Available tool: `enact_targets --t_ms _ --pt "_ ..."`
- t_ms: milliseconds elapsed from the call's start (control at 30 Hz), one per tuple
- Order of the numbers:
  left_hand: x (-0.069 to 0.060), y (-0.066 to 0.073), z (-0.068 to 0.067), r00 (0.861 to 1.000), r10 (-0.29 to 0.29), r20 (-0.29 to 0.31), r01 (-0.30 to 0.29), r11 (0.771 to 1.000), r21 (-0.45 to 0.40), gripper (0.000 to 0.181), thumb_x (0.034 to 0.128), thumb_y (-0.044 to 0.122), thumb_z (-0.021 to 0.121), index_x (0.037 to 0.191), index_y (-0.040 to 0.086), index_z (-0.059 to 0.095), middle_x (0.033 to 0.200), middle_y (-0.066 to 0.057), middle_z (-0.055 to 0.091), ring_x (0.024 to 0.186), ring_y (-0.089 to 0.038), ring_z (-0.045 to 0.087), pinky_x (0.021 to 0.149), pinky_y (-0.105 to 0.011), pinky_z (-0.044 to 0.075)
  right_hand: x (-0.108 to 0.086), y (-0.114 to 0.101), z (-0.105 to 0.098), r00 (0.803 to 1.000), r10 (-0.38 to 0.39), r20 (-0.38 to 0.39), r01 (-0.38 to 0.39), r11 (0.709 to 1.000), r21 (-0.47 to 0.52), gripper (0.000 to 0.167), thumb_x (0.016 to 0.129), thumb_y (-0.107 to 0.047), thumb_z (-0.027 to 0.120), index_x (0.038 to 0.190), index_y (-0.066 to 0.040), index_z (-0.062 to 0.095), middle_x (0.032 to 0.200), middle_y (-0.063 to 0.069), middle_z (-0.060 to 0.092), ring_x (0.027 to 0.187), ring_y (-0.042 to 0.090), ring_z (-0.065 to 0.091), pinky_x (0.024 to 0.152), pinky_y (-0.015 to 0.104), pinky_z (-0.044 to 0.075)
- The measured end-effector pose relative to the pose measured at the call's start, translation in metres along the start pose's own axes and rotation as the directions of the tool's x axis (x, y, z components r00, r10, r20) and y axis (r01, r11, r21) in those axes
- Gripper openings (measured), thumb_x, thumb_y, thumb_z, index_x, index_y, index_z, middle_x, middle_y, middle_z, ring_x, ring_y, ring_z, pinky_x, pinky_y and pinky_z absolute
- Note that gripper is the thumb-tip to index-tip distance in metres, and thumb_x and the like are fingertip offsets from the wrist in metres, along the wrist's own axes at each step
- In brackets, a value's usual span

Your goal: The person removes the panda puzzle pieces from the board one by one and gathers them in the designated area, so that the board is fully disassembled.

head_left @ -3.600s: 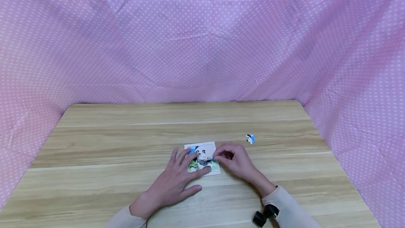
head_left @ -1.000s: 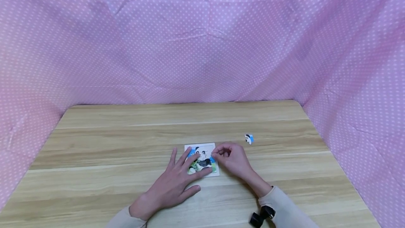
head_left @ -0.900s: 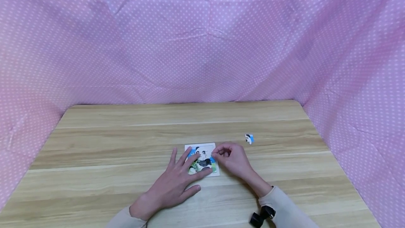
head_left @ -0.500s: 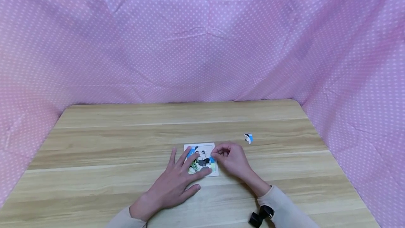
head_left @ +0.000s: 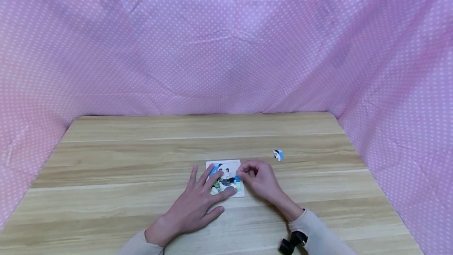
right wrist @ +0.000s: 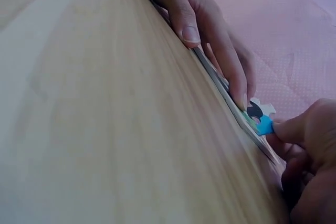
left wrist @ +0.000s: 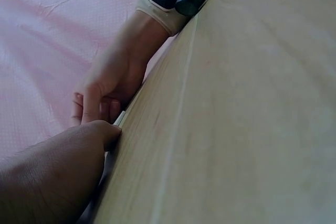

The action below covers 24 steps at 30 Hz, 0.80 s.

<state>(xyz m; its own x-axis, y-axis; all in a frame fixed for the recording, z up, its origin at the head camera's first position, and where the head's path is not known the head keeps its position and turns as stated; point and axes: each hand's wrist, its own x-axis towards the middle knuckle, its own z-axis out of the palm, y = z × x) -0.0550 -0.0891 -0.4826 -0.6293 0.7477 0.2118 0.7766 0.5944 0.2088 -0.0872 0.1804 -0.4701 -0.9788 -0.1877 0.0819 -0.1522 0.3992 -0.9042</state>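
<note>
A square panda jigsaw puzzle in a white tray (head_left: pixel 242 194) lies on the table. My left hand (head_left: pixel 199 200) is spread over its left and lower parts, fingers extended and resting on it. At the puzzle's right edge, my right hand (head_left: pixel 261 178) pinches a jigsaw piece between thumb and forefinger. The right wrist view shows that piece (right wrist: pixel 266 125) blue, black and white, tilted up at the tray's edge. Whether it sits in its slot cannot be told. The puzzle's upper right area is plain white. In the left wrist view, the puzzle is mostly hidden.
One loose jigsaw piece (head_left: pixel 278 155), blue, white and black, lies on the wooden table (head_left: pixel 141 152) beyond my right hand. A black device (head_left: pixel 293 242) is on the right wrist. Pink dotted cloth (head_left: pixel 226 50) hangs behind and beside the table.
Since the oldest frame, my right hand has shifted slightly left with the pinched piece, and the piece's angle has changed. My left hand stays in place. Over the last second hardly anything moves.
</note>
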Motion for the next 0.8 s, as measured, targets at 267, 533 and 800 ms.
enact_targets --t_ms 267,533,800 --pt "-0.0005 -0.0014 0.0017 1.000 -0.008 0.002 0.008 1.000 -0.019 0.051 0.1130 0.051 0.057 0.163 0.046 0.054 0.174 -0.017 0.041 0.168 -0.049 0.021 0.124 -0.087 0.014 0.0015 0.0063 -0.0081 0.994 -0.083 0.071 0.084 0.996 -0.008 0.007 0.096 -0.005 0.085 0.100 -0.011 0.084 0.085 -0.005 0.071 0.067 0.006 0.050 0.059 0.018 0.039" --pt "0.0006 -0.0012 0.0016 1.000 -0.005 0.006 0.005 1.000 -0.012 0.051 0.1128 0.052 0.057 0.164 0.047 0.053 0.175 -0.016 0.039 0.168 -0.049 0.021 0.124 -0.087 0.015 0.0037 0.0049 -0.0090 0.987 -0.118 0.107 0.121 0.993 -0.015 0.019 0.098 -0.007 0.084 0.116 -0.015 0.085 0.091 -0.006 0.073 0.068 0.007 0.052 0.060 0.018 0.040" --pt "0.0004 -0.0020 0.0021 1.000 0.004 -0.003 -0.004 1.000 -0.009 0.051 0.1128 0.052 0.057 0.164 0.047 0.054 0.175 -0.017 0.039 0.167 -0.049 0.022 0.123 -0.087 0.016 0.0079 -0.0012 -0.0054 0.972 -0.188 0.144 0.207 0.969 -0.134 0.017 0.097 -0.013 0.087 0.113 -0.019 0.088 0.091 -0.011 0.066 0.069 0.005 0.050 0.062 0.020 0.041"
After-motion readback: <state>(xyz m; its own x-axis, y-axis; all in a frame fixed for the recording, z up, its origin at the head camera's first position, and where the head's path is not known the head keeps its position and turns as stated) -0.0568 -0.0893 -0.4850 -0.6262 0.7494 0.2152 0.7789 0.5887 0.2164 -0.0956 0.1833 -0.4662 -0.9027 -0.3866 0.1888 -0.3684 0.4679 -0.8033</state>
